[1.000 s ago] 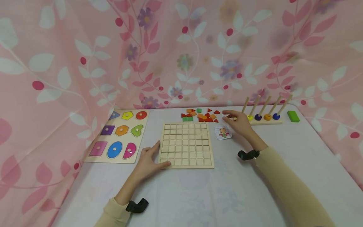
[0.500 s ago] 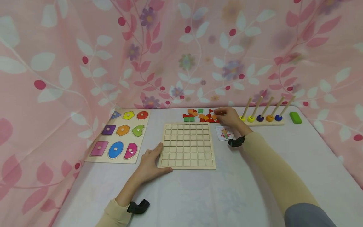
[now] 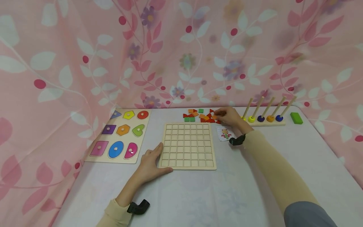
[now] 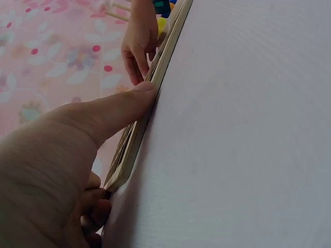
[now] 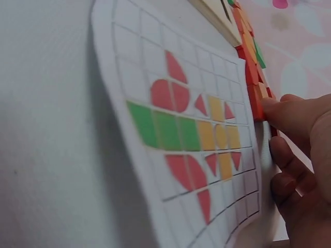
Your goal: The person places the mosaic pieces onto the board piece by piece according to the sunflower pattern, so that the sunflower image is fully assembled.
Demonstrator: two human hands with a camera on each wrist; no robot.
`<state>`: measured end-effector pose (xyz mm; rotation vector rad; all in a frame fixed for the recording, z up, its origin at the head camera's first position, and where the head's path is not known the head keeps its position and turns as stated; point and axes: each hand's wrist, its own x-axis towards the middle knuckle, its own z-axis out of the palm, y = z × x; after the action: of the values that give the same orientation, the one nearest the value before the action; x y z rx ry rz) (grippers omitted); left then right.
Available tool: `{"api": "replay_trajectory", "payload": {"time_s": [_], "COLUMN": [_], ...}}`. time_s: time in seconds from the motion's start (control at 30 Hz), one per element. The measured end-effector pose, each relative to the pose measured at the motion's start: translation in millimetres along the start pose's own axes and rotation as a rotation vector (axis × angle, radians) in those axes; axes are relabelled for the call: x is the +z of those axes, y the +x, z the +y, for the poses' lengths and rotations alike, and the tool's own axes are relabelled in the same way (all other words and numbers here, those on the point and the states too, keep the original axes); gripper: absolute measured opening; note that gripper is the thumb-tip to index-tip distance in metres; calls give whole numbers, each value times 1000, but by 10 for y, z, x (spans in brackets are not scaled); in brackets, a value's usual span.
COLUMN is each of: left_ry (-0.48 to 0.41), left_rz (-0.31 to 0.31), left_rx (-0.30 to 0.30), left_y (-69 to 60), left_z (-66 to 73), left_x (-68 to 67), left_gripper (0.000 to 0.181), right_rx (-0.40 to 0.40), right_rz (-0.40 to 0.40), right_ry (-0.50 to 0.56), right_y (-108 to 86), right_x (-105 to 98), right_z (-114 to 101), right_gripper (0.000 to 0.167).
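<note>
Two hands touch the work: the right hand [image 3: 228,116] has its fingers bunched at the pile of coloured pieces [image 3: 208,120], thumb on one orange piece [image 5: 262,89], whether pinching it I cannot tell; the left hand [image 3: 148,167] spreads thumb and forefinger apart along two edges of the grid board [image 3: 198,168], at its near left corner. Seven rows of seven cells fill that board. Beyond its far edge lies the pile, three green squares [image 3: 192,119] among uncounted reds and oranges. One card [image 3: 224,133] lies just right. A strip of surface [image 3: 241,189] separates nine knobbed shapes [image 3: 115,149] leftward; five pegs [image 3: 266,108] and one green block [image 3: 296,118] stand rightward. Broad room runs nearward.
</note>
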<state>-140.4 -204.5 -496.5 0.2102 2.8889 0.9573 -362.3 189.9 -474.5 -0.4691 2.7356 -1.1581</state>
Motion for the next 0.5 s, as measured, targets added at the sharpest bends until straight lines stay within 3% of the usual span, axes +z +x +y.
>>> {"api": "replay_trajectory", "payload": {"time_s": [0.23,0.5], "left_ry": [13,30], "left_rz": [3,19], "left_rx": [10,32], "left_y": [4,2], "left_z": [5,0], "left_x": [-1,8], "left_gripper": [121,119], "right_rx": [-60,-102], "right_rz": [12,-41], "right_ry": [-86,-182], "right_y": [8,19], "right_x": [19,17], "right_z": [13,-56], "right_gripper": [34,31]}}
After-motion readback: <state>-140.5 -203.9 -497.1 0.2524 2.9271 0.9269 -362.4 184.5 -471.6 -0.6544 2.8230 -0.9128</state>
